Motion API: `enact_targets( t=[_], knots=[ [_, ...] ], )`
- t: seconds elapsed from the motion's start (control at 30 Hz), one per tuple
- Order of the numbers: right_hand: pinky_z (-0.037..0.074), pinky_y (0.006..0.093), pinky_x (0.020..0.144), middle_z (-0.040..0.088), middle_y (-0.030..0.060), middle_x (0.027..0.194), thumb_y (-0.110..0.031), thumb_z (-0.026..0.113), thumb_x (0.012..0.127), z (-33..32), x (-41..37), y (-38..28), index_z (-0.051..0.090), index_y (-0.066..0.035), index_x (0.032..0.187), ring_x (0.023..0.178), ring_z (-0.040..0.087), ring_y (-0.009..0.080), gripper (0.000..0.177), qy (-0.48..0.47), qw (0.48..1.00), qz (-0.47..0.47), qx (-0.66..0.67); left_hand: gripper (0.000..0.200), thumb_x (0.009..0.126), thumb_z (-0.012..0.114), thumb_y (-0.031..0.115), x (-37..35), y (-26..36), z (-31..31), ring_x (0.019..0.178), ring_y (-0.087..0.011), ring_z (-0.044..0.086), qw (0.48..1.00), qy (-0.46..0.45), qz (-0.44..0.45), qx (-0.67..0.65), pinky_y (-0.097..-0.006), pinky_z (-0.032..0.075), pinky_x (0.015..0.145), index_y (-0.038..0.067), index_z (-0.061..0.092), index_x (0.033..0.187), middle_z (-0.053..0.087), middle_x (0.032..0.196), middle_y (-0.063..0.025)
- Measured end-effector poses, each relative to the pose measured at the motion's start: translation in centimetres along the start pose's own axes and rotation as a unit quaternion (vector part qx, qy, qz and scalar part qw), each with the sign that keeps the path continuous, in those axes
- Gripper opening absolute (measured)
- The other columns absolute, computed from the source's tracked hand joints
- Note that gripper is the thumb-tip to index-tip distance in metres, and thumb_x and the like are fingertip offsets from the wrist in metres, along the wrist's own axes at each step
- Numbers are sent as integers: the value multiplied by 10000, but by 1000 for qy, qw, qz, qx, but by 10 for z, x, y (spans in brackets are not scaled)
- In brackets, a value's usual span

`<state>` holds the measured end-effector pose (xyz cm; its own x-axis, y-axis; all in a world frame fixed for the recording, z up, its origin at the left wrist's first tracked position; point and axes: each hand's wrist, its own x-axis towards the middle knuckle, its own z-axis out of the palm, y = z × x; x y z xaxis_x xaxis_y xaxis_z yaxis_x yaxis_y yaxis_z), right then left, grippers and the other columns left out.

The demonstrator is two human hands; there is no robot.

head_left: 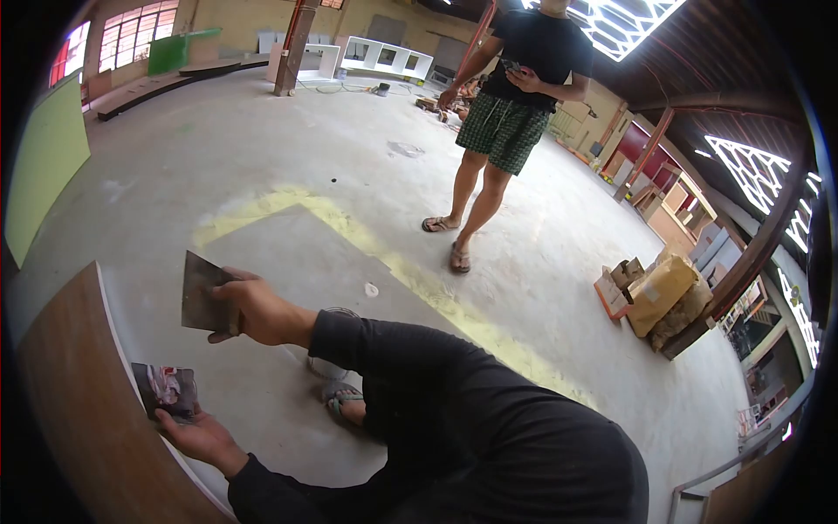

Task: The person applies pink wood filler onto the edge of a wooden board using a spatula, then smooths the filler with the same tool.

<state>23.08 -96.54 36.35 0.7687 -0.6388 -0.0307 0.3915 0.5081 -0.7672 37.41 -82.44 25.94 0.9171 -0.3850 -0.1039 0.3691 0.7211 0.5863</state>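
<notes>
My right hand [260, 307] is closed on the edge of a flat, dark rectangular scraper blade [202, 293], raised above the floor. Lower down, my left hand [202, 436] holds a small dark plate [166, 393] smeared with whitish and reddish paste, its fingers partly hidden beneath. This plate is close to the white edge of a brown wooden panel [74, 384] on the left. Between the two hands and the panel there is a small gap of grey floor. My sandalled foot [347, 407] shows beside a blurred round container [327, 365], partly covered by my sleeve.
Another person [515, 105] in a dark shirt and checked shorts stands ahead. Yellow powdery marking [349, 229] borders a darker floor patch. Sacks and boxes [661, 293] lean by a post at right. A pale green board [45, 170] stands left; white cabinets [384, 58] are far back.
</notes>
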Motion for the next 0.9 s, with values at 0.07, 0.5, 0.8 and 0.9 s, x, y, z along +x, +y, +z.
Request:
enact_targets(
  t=[0.07, 0.5, 0.8, 0.9],
  knots=[
    [583, 525, 803, 537, 115, 1287, -117, 473, 956, -3, -4, -1, 425, -69, 1351, 1149, 572, 314, 401, 17, 1000, 6, -11, 517, 982, 540, 259, -1, 1, 1, 1288, -299, 474, 1000, 8, -1, 15, -438, 433, 1039, 6, 398, 1410, 442, 1432, -143],
    [585, 543, 829, 465, 128, 1206, -7, 463, 892, -16, -33, -12, 468, 4, 1216, 1121, 535, 332, 324, 48, 998, -24, -20, 508, 967, 580, 275, 1, -10, -9, 1244, -293, 516, 999, -29, -36, -27, -405, 444, 1029, 23, 424, 1380, 493, 1379, -129],
    [571, 544, 856, 458, 149, 1269, 3, 432, 881, -19, -43, -25, 417, -38, 1310, 1175, 513, 347, 431, 49, 999, -10, -14, 512, 963, 589, 267, 6, -9, -12, 1262, -301, 503, 999, -16, -22, -24, -424, 431, 1039, 26, 422, 1383, 487, 1394, -138],
    [568, 544, 846, 465, 152, 1280, -5, 428, 882, -19, -41, -24, 387, -49, 1340, 1182, 513, 347, 462, 42, 999, -6, -10, 516, 965, 589, 268, 8, -8, -16, 1272, -301, 495, 999, -20, -21, -27, -428, 420, 1046, 29, 415, 1389, 474, 1408, -139]
  ],
)
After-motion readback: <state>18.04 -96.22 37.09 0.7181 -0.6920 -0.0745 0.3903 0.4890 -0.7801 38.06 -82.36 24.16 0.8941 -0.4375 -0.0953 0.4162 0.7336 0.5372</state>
